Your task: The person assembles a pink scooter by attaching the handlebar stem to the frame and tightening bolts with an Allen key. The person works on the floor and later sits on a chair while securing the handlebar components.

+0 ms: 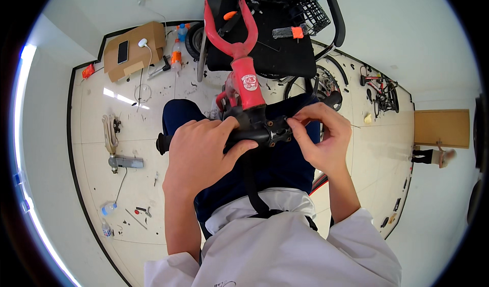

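Observation:
A red bicycle fork [243, 58] with its legs pointing away stands over my lap. A black stem clamp [267, 132] and a black handlebar [164, 143] sit at its near end. My left hand [201, 152] is wrapped around the handlebar just left of the stem. My right hand [321, 139] pinches at the right face of the stem clamp with thumb and forefinger; whatever small part sits between the fingertips is hidden. Below the bar, my dark trousers [277, 170] and white sleeves show.
A black seat with a wire basket [313, 12] stands ahead. On the tiled floor to the left lie a cardboard box [133, 50] with a phone, bottles [176, 53], a power tool [119, 160] and scattered small tools. Bicycle parts [379, 88] lie at the right.

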The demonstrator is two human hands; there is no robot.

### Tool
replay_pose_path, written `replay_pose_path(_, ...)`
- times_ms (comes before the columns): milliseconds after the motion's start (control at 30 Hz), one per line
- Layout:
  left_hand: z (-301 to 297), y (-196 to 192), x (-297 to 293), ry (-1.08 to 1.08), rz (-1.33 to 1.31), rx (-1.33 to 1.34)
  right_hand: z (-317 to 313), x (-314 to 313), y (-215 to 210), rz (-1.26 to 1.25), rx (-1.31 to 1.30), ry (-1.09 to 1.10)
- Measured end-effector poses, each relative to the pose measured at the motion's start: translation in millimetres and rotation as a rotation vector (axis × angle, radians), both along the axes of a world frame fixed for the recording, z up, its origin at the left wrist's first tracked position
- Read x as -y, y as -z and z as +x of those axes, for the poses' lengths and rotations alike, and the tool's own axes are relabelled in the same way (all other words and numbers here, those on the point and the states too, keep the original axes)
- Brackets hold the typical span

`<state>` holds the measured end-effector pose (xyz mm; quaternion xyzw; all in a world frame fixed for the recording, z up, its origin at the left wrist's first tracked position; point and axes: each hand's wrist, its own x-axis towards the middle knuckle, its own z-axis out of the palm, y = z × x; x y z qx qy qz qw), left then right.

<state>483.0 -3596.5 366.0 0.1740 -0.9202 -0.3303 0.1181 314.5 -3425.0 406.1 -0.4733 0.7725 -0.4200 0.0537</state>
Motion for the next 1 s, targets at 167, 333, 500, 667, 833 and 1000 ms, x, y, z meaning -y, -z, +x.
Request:
replay_pose_path(167, 0.7, 1.8, 1.0, 0.001, 0.027, 0.011, -0.9, 16.1, -8.8, 0.1, 0.207, 0.104)
replay_pose_path(333, 1.7, -0.1, 1.9, 0.005, 0.018, 0.041, -1.5, 8.5, -7.2, -0.009, 0.034, 0.032)
replay_pose_path(500, 1.5, 0.7, 1.3, 0.006, 0.007, 0.043, 2.4, 0.7, -10.1, -0.013, -0.05, 0.022)
replay_pose_path(667, 1.1, 0.6, 1.1, 0.004, 0.008, 0.035, 3.1, -3.6, -8.9, -0.011, -0.01, 0.053)
replay_pose_path(833, 1.7, 0.6, 1.3, 0.005, 0.023, 0.036, 3.1, -3.6, -13.2, 0.032, 0.063, 0.047)
replay_pose_path(1000, 0.1, 0.7, 3.4, 0.013, 0.03, 0.046, -23.3, -3.1, -23.6, 0.115, 0.134, -0.157)
